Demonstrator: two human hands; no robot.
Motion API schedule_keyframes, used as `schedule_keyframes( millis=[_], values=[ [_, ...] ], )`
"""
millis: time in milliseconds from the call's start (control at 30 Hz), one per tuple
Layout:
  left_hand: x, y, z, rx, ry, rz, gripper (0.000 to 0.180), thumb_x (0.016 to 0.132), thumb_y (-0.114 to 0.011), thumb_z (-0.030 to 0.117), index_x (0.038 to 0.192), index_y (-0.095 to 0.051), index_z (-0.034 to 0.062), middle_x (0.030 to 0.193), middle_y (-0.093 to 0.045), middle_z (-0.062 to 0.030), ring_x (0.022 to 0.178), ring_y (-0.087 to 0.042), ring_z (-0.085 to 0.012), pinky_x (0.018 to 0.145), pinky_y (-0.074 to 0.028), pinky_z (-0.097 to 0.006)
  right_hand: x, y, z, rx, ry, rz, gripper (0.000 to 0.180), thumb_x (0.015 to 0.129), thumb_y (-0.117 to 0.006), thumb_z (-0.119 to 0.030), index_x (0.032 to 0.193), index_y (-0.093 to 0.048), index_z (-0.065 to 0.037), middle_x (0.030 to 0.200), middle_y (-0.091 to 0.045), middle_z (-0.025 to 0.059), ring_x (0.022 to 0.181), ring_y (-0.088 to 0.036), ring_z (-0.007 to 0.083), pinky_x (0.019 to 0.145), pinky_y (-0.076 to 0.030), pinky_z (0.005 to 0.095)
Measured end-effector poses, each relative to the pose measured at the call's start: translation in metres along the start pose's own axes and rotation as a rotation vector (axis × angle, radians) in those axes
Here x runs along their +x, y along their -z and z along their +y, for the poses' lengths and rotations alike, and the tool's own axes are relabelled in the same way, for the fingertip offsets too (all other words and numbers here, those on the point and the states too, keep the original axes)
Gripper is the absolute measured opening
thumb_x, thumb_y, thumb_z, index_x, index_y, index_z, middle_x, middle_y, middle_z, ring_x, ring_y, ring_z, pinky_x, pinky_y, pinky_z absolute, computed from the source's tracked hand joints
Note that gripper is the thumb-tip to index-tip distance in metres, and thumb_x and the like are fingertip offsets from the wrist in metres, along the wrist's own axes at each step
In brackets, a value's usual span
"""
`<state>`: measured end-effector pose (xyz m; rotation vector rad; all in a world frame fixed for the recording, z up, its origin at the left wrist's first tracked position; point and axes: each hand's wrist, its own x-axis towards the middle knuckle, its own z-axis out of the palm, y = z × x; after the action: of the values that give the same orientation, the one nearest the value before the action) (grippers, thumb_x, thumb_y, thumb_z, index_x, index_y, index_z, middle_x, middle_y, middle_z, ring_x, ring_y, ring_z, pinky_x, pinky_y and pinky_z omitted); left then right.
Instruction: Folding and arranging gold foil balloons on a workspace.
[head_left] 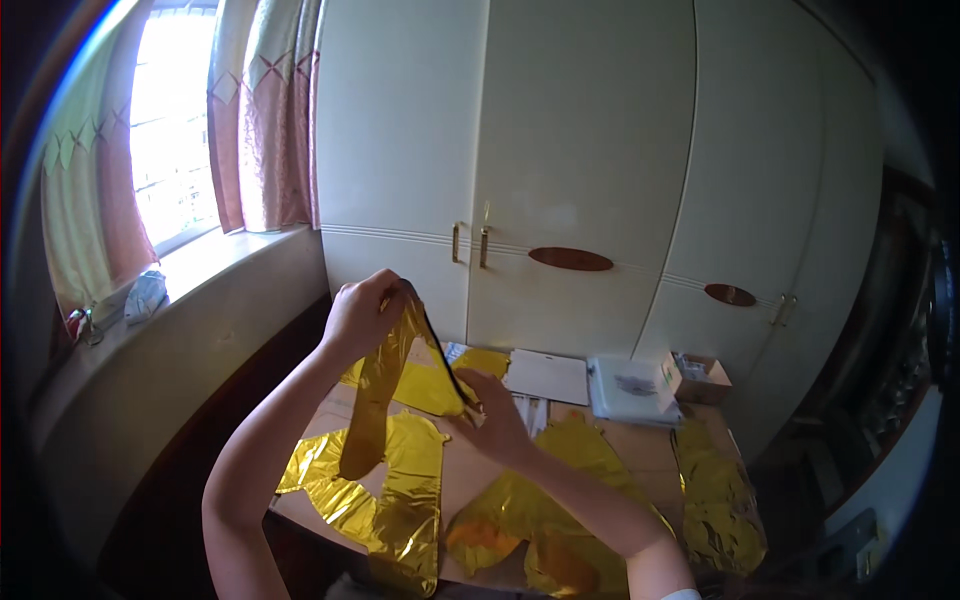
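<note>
My left hand [362,315] is raised over the table, its fingers pinched on the top corner of a flat gold foil balloon [375,405]. The foil hangs down from there as a long, limp piece with a rounded lower end. A dark edge [437,342] slants from my left fingertips to my right hand [490,420], which is closed on its lower end. Beneath my hands lies an angular gold foil balloon [410,500], creased and shiny. Another wide gold foil balloon [570,490] spreads under my right forearm.
The brown tabletop [468,470] also carries a gold foil piece [720,500] at the right. Along the back are a white board [547,376], a clear plastic package [630,390] and a small open box [697,378]. White cabinet doors [580,150] rise behind; a curtained window [175,130] stands left.
</note>
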<state>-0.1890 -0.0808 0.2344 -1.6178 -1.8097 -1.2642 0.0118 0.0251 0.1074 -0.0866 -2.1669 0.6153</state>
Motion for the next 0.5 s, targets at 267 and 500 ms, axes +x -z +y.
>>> schedule_keyframes(
  millis=[267,500],
  values=[
    [-0.013,-0.019,0.031,-0.15,0.114,-0.285,0.02,0.087,-0.069,0.02,0.094,-0.066,0.0015,0.068,-0.064,-0.0088,0.061,-0.058,-0.0127,0.061,-0.048,-0.03,-0.014,0.123,-0.023,-0.066,-0.183,0.111,0.023,0.082,-0.074,-0.022,0.09,-0.071,0.0,0.072,-0.067,0.0157,0.06,-0.064,0.0251,0.058,-0.047,0.0325],
    [-0.022,-0.057,0.05,-0.424,0.14,-0.575,0.022,0.087,-0.067,0.008,0.108,-0.065,0.001,0.09,-0.069,-0.0025,0.085,-0.062,-0.0082,0.077,-0.051,-0.026,-0.009,0.214,-0.037,-0.085,-0.388,-0.051,0.016,0.089,-0.068,-0.013,0.097,-0.071,0.0,0.076,-0.07,0.0032,0.066,-0.057,0.0055,0.062,-0.047,0.0255]
  ],
)
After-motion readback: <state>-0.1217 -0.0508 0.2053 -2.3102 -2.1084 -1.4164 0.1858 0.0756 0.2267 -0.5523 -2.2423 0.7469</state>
